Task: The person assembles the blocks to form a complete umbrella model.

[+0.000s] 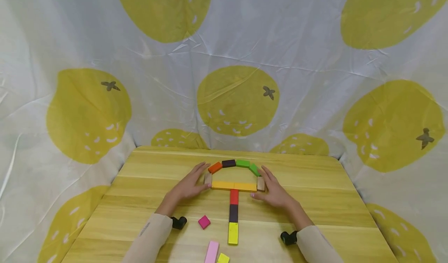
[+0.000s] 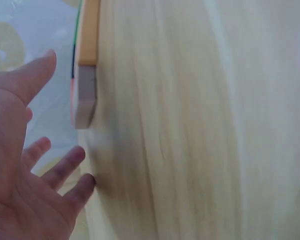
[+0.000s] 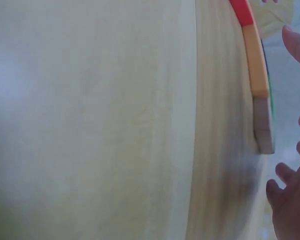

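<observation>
Coloured wooden blocks form an umbrella-like outline: an arc with an orange block, a dark block and two green blocks. Plain wood blocks stand at its left end and right end. Orange-yellow blocks make the straight base, with a red block, a dark purple block and a yellow block in line below. My left hand is beside the left end, fingers spread, holding nothing. At the right end my right hand also has its fingers apart, gripping nothing.
Loose on the wooden table lie a magenta block, a pink block and a small yellow block near the front. Behind the table hangs a lemon-print cloth. Black wrist devices stick out at both cuffs.
</observation>
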The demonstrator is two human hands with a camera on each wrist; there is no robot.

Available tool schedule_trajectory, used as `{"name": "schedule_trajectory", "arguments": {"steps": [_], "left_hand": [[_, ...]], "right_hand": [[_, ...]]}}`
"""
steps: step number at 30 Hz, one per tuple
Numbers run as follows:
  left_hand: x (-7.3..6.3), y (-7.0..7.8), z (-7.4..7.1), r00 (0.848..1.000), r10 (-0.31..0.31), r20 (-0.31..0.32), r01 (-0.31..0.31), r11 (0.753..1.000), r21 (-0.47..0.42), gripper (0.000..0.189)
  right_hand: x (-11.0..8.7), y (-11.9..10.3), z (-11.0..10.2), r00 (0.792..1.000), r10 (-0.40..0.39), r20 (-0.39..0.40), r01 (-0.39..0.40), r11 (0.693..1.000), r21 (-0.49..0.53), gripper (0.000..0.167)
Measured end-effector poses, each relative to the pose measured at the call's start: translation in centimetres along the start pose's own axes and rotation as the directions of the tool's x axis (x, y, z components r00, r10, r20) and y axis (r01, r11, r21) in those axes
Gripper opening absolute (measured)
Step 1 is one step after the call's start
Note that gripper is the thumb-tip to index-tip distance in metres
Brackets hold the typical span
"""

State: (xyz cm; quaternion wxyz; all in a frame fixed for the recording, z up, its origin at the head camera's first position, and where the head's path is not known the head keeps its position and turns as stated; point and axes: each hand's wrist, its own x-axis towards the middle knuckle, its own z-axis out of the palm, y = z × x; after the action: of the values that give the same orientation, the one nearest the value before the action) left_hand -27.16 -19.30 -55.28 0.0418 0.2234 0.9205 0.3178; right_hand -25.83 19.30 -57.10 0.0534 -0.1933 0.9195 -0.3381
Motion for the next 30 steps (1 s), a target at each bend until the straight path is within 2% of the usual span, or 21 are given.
{"name": "schedule_trajectory", "arguments": {"steps": [7, 12, 18, 25, 30], "left_hand": [[-1.9, 2.3, 0.3, 0.997, 0.031, -0.066, -0.03, 0.999, 0.021, 0.079], [-4.2, 3.6, 0.8, 0.994, 0.062, -0.087, -0.059, 0.997, 0.04, 0.079], [-6.3, 4.8, 1.8, 0.994, 0.026, -0.107, -0.026, 1.0, 0.01, 0.075], [-7.9, 5.9, 3.2, 0.99, 0.053, -0.127, -0.051, 0.999, 0.019, 0.071], [-9.3, 6.1, 4.0, 0.989, -0.008, -0.151, 0.005, 1.0, -0.021, 0.07]], "right_hand": [[-2.7, -2.8, -0.6, 0.998, -0.062, -0.003, 0.062, 0.997, -0.044, 0.101], [-4.1, -4.3, 0.5, 0.994, -0.112, 0.011, 0.113, 0.991, -0.074, 0.097], [-5.3, -5.6, 1.8, 0.987, -0.161, 0.024, 0.162, 0.984, -0.072, 0.094], [-5.7, -6.6, 3.7, 0.974, -0.223, 0.046, 0.227, 0.97, -0.092, 0.096], [-6.0, -6.9, 5.2, 0.966, -0.242, 0.088, 0.251, 0.962, -0.11, 0.1]]}}
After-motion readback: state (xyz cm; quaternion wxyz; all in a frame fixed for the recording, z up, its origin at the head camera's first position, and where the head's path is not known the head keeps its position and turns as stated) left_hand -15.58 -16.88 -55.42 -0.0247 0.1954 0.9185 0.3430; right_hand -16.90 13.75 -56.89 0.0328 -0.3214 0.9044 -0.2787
